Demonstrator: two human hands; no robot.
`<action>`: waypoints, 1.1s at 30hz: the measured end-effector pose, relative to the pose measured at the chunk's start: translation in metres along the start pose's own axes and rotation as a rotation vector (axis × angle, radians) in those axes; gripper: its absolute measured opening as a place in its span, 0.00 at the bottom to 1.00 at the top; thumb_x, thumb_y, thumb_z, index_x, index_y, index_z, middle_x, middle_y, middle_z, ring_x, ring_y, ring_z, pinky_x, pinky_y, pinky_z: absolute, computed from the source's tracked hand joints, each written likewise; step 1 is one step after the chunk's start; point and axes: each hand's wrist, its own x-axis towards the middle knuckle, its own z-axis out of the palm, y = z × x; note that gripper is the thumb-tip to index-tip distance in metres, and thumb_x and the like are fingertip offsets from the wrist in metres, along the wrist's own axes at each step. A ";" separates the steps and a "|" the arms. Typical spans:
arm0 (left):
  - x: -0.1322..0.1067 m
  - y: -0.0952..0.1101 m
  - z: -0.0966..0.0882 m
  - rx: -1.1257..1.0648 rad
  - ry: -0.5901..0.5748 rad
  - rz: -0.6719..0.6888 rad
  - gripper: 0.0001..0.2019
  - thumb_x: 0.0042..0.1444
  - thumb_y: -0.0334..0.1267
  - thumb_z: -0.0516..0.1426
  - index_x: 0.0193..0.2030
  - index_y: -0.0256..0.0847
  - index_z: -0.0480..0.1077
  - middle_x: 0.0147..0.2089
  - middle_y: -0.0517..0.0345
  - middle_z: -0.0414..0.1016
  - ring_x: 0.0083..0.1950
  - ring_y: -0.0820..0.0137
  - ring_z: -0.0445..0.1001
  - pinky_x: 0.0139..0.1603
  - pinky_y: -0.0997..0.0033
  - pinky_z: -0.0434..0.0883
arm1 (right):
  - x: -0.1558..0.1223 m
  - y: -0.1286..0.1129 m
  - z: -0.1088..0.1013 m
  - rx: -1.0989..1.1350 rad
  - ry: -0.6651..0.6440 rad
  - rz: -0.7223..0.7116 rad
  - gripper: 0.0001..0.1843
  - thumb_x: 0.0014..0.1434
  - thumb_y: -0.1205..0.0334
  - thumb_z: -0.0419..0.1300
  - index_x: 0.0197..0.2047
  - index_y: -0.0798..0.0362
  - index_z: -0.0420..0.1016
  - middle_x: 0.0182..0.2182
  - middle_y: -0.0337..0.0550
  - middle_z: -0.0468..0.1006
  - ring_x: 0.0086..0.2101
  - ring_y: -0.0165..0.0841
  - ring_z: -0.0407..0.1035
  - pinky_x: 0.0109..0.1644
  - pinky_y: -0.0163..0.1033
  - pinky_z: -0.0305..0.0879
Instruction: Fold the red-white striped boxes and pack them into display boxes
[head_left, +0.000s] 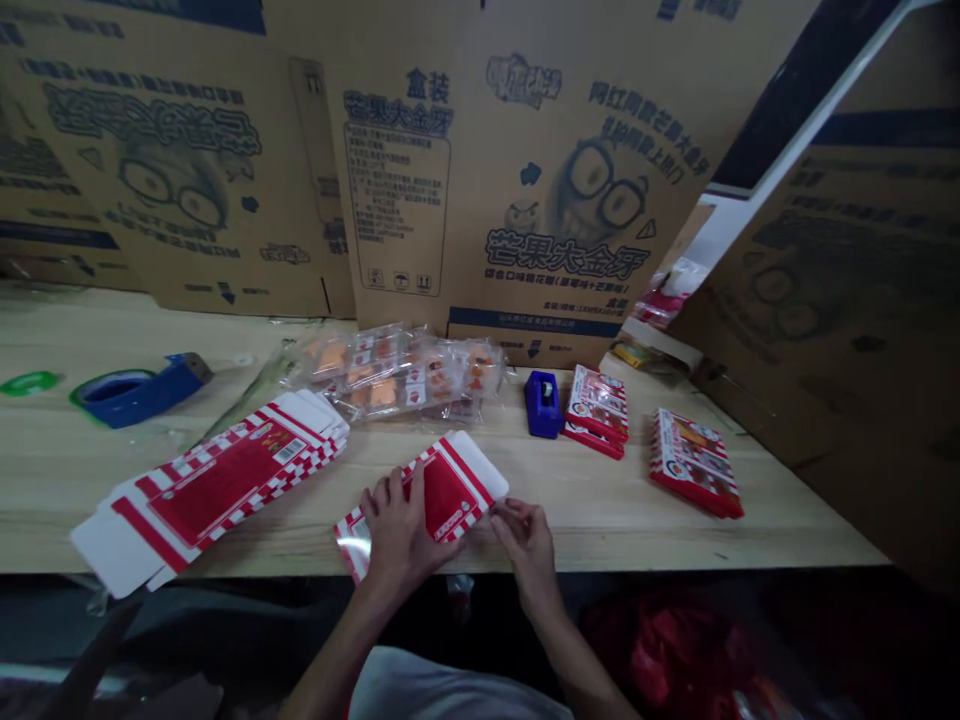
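Observation:
A flat red-and-white checkered carton [450,490] lies slanted on the table near its front edge, with a white flap at its right end. My left hand [401,525] rests on top of it, fingers apart and thumb stretched to the right. At the carton's lower right corner, my right hand [529,550] has thumb and fingers pinched together on the end. To the left lies a fanned stack of similar flat cartons [232,480]. Behind the carton, several clear packets [405,375] with orange pieces are heaped.
A blue tape dispenser [545,405] stands beside filled red boxes [598,405], with another box stack [696,460] farther right. A blue tape tool [142,390] and a green tape roll [30,384] lie at left. Large printed cardboard boxes [480,200] wall off the back.

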 end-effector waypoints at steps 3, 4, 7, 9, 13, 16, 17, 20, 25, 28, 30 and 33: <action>-0.007 0.014 0.002 -0.126 0.010 -0.024 0.57 0.32 0.56 0.67 0.67 0.32 0.51 0.58 0.34 0.61 0.56 0.41 0.60 0.58 0.40 0.58 | 0.005 -0.005 0.007 0.114 -0.005 0.074 0.23 0.49 0.51 0.67 0.31 0.46 0.53 0.29 0.35 0.73 0.30 0.35 0.73 0.34 0.40 0.72; -0.010 0.016 0.005 -0.199 0.005 -0.023 0.55 0.36 0.55 0.66 0.68 0.33 0.50 0.56 0.37 0.62 0.56 0.44 0.61 0.57 0.43 0.60 | 0.009 -0.007 0.006 0.131 0.008 0.091 0.23 0.49 0.52 0.67 0.31 0.46 0.54 0.28 0.34 0.72 0.29 0.33 0.72 0.33 0.39 0.72; -0.017 0.010 0.013 -0.518 -0.038 -0.020 0.38 0.54 0.46 0.57 0.69 0.39 0.47 0.55 0.43 0.65 0.55 0.55 0.66 0.55 0.53 0.67 | 0.024 -0.014 -0.004 0.199 -0.078 0.184 0.23 0.47 0.53 0.68 0.35 0.47 0.56 0.33 0.37 0.77 0.31 0.35 0.74 0.35 0.40 0.72; -0.020 0.003 0.018 -0.763 -0.091 -0.016 0.32 0.60 0.41 0.51 0.70 0.41 0.46 0.59 0.45 0.64 0.57 0.60 0.68 0.55 0.58 0.69 | 0.028 -0.014 -0.015 0.222 -0.192 0.251 0.25 0.47 0.54 0.69 0.41 0.46 0.59 0.39 0.41 0.79 0.34 0.37 0.76 0.36 0.42 0.73; -0.026 -0.001 0.022 -1.051 -0.167 -0.015 0.32 0.61 0.43 0.50 0.70 0.39 0.46 0.68 0.46 0.57 0.65 0.60 0.61 0.63 0.59 0.64 | 0.018 -0.006 -0.035 0.100 -0.302 0.230 0.27 0.52 0.54 0.66 0.54 0.47 0.66 0.51 0.46 0.76 0.47 0.40 0.73 0.50 0.46 0.70; -0.031 0.002 0.024 -1.149 -0.217 -0.052 0.33 0.59 0.45 0.53 0.69 0.38 0.50 0.67 0.45 0.59 0.64 0.59 0.63 0.62 0.59 0.65 | 0.007 -0.001 -0.042 -0.003 -0.311 0.194 0.23 0.55 0.52 0.63 0.53 0.49 0.72 0.55 0.46 0.73 0.53 0.41 0.68 0.55 0.45 0.66; -0.033 0.002 0.026 -1.195 -0.253 -0.076 0.33 0.58 0.46 0.54 0.68 0.39 0.51 0.65 0.45 0.62 0.62 0.59 0.67 0.59 0.60 0.68 | 0.004 -0.002 -0.043 -0.026 -0.315 0.183 0.22 0.56 0.51 0.62 0.52 0.49 0.73 0.54 0.46 0.73 0.52 0.41 0.69 0.55 0.45 0.66; -0.036 -0.001 0.030 -1.298 -0.355 -0.120 0.29 0.55 0.45 0.59 0.61 0.41 0.56 0.54 0.48 0.71 0.50 0.62 0.74 0.49 0.64 0.73 | 0.001 -0.006 -0.043 -0.086 -0.335 0.131 0.16 0.57 0.51 0.60 0.46 0.50 0.75 0.45 0.45 0.78 0.44 0.38 0.71 0.48 0.40 0.67; -0.030 -0.004 0.022 -1.024 -0.256 -0.054 0.10 0.58 0.45 0.56 0.38 0.40 0.64 0.39 0.56 0.70 0.40 0.68 0.70 0.39 0.71 0.68 | 0.003 -0.012 -0.039 -0.097 -0.407 0.005 0.10 0.59 0.54 0.58 0.33 0.51 0.73 0.35 0.42 0.74 0.38 0.35 0.69 0.44 0.36 0.65; -0.024 -0.004 0.013 -0.905 -0.166 0.039 0.11 0.60 0.42 0.54 0.30 0.39 0.63 0.39 0.54 0.68 0.42 0.67 0.67 0.41 0.70 0.66 | 0.001 -0.014 -0.037 -0.100 -0.453 -0.035 0.11 0.60 0.56 0.57 0.29 0.51 0.71 0.33 0.40 0.72 0.36 0.34 0.67 0.43 0.36 0.63; -0.023 -0.004 0.011 -0.927 -0.142 0.070 0.11 0.59 0.40 0.55 0.27 0.39 0.62 0.35 0.57 0.65 0.38 0.69 0.66 0.40 0.70 0.64 | -0.003 -0.016 -0.035 -0.104 -0.429 -0.026 0.09 0.60 0.56 0.58 0.30 0.51 0.70 0.31 0.39 0.71 0.35 0.32 0.66 0.41 0.35 0.62; -0.026 -0.007 0.017 -1.059 -0.073 0.012 0.14 0.57 0.39 0.57 0.24 0.39 0.60 0.30 0.62 0.60 0.33 0.72 0.62 0.35 0.73 0.62 | -0.008 -0.019 -0.030 -0.052 -0.306 0.054 0.10 0.58 0.57 0.61 0.43 0.48 0.69 0.31 0.36 0.70 0.32 0.31 0.66 0.37 0.34 0.62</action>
